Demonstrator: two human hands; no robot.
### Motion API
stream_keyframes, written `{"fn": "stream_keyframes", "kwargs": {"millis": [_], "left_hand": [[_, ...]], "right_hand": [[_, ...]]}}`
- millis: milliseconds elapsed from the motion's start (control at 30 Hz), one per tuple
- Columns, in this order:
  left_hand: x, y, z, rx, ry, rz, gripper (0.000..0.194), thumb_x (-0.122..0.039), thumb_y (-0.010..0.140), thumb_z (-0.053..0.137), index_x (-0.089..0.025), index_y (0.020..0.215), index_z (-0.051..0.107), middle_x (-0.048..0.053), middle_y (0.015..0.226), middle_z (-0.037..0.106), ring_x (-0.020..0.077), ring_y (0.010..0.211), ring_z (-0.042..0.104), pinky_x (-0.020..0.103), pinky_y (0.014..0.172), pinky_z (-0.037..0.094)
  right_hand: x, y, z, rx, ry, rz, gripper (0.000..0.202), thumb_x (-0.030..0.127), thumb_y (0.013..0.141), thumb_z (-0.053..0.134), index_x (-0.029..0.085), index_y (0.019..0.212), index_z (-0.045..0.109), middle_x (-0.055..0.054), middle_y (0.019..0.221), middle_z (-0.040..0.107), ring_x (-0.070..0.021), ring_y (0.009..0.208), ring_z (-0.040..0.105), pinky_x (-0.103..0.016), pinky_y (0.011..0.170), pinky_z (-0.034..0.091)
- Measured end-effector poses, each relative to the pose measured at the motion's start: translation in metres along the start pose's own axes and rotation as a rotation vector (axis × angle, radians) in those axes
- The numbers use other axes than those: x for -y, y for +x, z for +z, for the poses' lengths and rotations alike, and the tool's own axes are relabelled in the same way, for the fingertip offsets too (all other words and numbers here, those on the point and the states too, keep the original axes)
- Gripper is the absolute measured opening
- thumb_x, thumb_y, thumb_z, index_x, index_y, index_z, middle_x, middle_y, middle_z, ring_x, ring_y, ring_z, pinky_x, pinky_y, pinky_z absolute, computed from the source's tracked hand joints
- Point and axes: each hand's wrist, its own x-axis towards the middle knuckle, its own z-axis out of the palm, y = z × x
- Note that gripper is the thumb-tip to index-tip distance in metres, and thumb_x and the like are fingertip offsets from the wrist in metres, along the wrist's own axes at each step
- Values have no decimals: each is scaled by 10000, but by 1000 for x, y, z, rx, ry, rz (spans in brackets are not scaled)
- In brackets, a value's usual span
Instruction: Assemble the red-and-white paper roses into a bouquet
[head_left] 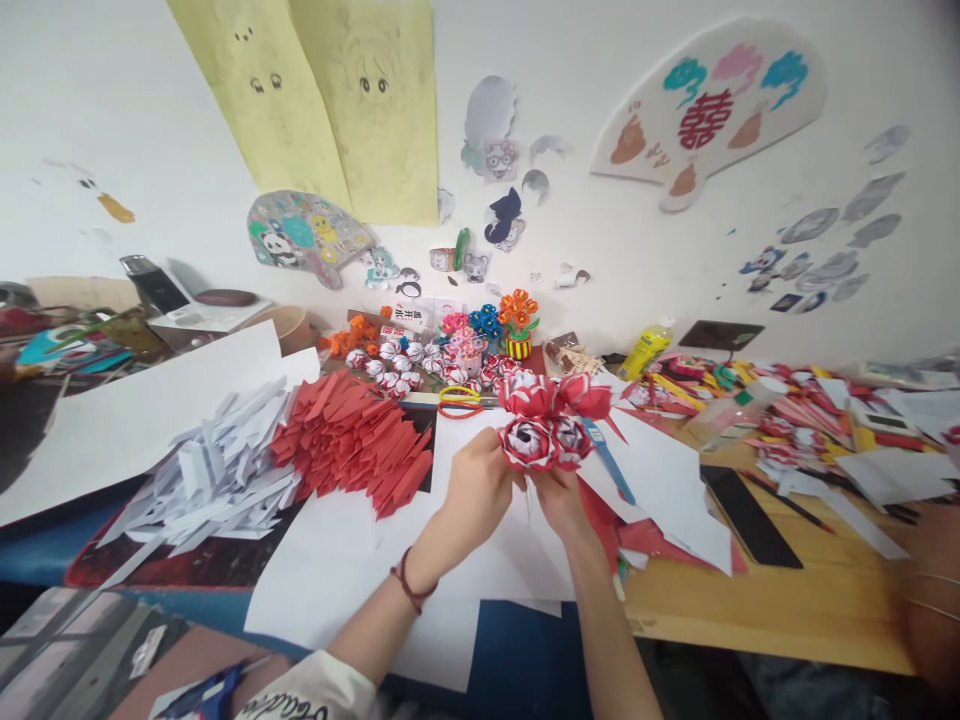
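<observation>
Several red and white paper flowers [529, 443] are bunched together above the white sheets, at the centre of the head view. My left hand [481, 475] is closed at the left underside of the bunch, its fingers wrapped round the base. Below the flowers, my right hand [559, 500] is closed round the same bunch from the right. The blooms hide parts of the fingertips and most of the stems. A heap of folded red paper pieces [352, 435] lies left of my hands, with a pile of white paper strips [217, 475] beyond it.
More finished paper flowers [397, 365] stand at the back near yellow-handled scissors [459, 397]. A blue cutter [611, 462] lies right of the bunch. Further right are a black phone [750, 515], a plastic bottle [739, 412] and another person's arm [930, 600].
</observation>
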Motion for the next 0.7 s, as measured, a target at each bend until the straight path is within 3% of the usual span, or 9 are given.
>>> {"fn": "stream_keyframes", "kwargs": {"millis": [67,167,300,467,600,700], "left_hand": [[10,7,7,-12,57,-43,265,-45,835,451,-174,674,618,62,752,636,180,706,599,254,616,456],[23,18,17,-18,139,-114,232,-70,877,459,-156,825,668,85,843,664,200,767,614,271,643,467],[36,31,23,-15,316,-163,228,-62,871,482,-144,774,671,97,822,645,220,768,600,286,622,435],[37,39,26,21,533,-115,157,-106,879,534,-151,806,666,102,849,634,254,811,575,337,662,427],[32,35,16,73,536,-70,134,-194,919,546,-149,947,669,135,957,650,293,908,583,371,715,428],[28,28,-7,76,419,-85,142,-199,939,532,-161,910,666,95,876,668,240,800,608,333,678,411]], "right_hand": [[-5,11,5,-30,47,-24,359,527,861,582,222,707,471,26,608,377,-127,562,368,-289,512,348],[-12,29,9,-106,12,-45,338,540,864,569,221,774,507,24,659,405,-126,599,381,-268,539,359],[-19,49,13,-117,-91,-59,379,568,876,527,215,739,529,9,654,439,-144,619,415,-269,541,340],[-27,64,17,-152,-171,-63,364,525,893,505,224,688,493,7,619,455,-153,580,406,-282,520,303],[-37,69,11,-192,-146,-53,334,483,887,513,221,683,475,23,590,453,-135,551,396,-266,504,306],[-45,72,1,-154,-109,-38,330,477,875,527,209,685,492,33,580,448,-116,534,395,-246,491,306]]}}
